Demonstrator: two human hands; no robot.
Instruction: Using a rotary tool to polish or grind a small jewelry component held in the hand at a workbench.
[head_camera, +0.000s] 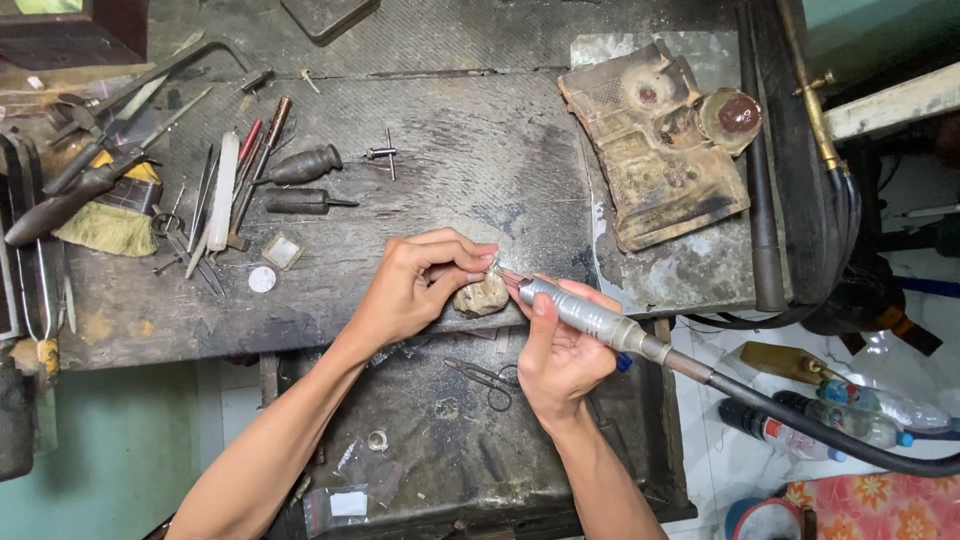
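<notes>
Head view: left hand (415, 285) at front edge of bench (460, 150), fingers (478, 258) pinching small shiny piece (494, 265), too small to identify, over tan peg (481, 296). Right hand (560, 350) wrapped round silver handpiece (585, 315), fingers pressed on barrel, tip touching piece. Black hose (800, 425) runs from handpiece off to right. Gravers (300, 180) and files lie well apart on bench, upper left. Scissors (490, 378) in tray (420, 440) beneath hands. Scorched block (655, 150) upper right.
</notes>
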